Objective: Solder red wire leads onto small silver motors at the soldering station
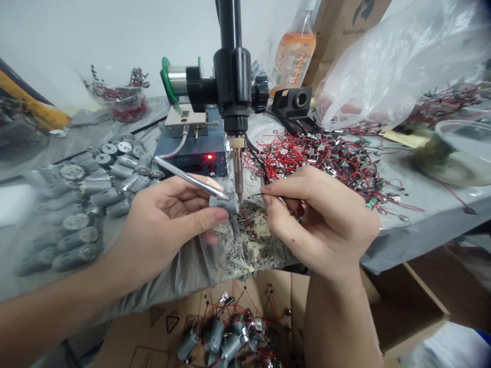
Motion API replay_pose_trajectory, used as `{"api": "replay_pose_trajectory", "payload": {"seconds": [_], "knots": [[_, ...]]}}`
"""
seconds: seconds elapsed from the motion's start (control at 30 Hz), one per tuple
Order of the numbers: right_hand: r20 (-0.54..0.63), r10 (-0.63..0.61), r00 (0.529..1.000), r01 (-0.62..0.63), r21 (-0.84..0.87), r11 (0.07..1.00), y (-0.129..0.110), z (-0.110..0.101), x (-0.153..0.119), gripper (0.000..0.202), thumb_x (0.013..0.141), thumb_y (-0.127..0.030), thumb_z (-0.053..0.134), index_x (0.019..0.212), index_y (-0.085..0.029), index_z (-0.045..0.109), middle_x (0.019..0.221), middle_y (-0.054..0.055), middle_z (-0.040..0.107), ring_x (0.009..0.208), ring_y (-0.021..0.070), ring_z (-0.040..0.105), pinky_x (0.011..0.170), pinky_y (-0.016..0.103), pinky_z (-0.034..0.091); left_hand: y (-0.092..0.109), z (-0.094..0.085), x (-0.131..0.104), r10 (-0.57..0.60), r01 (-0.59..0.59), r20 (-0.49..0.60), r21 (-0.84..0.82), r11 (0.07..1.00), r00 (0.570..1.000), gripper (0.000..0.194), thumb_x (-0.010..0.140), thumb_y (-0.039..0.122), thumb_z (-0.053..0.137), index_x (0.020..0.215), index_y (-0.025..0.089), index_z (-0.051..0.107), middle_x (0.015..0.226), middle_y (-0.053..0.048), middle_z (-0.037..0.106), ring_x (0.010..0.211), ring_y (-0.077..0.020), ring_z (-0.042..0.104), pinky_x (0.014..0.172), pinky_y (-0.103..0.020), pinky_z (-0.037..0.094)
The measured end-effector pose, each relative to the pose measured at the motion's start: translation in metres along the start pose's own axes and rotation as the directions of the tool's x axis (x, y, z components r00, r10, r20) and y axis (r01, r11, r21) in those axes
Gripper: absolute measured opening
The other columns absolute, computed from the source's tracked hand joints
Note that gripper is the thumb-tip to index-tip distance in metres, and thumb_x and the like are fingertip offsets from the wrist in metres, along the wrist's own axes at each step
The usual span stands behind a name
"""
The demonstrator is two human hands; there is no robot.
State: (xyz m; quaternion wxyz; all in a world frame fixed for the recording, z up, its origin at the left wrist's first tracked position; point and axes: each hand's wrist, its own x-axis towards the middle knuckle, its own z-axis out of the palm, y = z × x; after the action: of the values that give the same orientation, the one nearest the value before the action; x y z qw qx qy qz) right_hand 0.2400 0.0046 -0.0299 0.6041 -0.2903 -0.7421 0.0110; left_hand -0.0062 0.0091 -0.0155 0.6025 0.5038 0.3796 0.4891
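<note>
Between thumb and fingers, my left hand (172, 220) grips a small grey electric motor (222, 203), lying on its side. The tip of an upright soldering iron (238, 171) is at the motor's right end; whether they touch I cannot tell. A bent metal solder feed tube (192, 180) reaches down over the motor from the left. My right hand (310, 220) pinches a thin dark wire (282, 197), whose end points left toward the iron tip. Solder scraps (245, 250) cover the bench below.
Grey motors (102, 179) lie piled at left. A solder feeder (187, 143) with a red light stands behind, under a solder spool (178, 79). Red and black wires (314, 158) are heaped at right. Below the bench edge, a cardboard box (141, 327) holds wired motors (230, 342).
</note>
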Motion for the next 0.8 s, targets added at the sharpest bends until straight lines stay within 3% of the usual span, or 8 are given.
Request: {"api": "replay_pose_trajectory", "payload": {"seconds": [0.43,0.8], "knots": [[-0.013,-0.010,1.000,0.010,0.013,1.000,0.0007,0.0008,-0.0008,0.023,0.111,-0.003,0.075,0.109,-0.024,0.083,0.087,-0.002,0.085,0.068,0.0131,0.072,0.067,0.030,0.062,0.0025,0.0057,0.0030,0.053,-0.054,-0.043,-0.024,0.998,0.998,0.045,0.066,0.006,0.124,0.099,0.030,0.103,0.084,0.000,0.092,0.070,-0.0168,0.086,0.050,-0.013,0.067],[-0.002,-0.029,1.000,0.029,-0.020,0.999,-0.0008,0.0017,-0.0017,0.026,0.111,-0.004,0.074,0.100,-0.025,0.084,0.084,-0.001,0.084,0.067,0.0146,0.073,0.064,0.031,0.064,0.0026,0.0028,0.0014,0.061,-0.061,-0.038,0.000,0.998,0.997,0.044,0.069,0.006,0.123,0.099,0.032,0.104,0.090,0.002,0.094,0.071,-0.0150,0.088,0.055,-0.013,0.070]]}}
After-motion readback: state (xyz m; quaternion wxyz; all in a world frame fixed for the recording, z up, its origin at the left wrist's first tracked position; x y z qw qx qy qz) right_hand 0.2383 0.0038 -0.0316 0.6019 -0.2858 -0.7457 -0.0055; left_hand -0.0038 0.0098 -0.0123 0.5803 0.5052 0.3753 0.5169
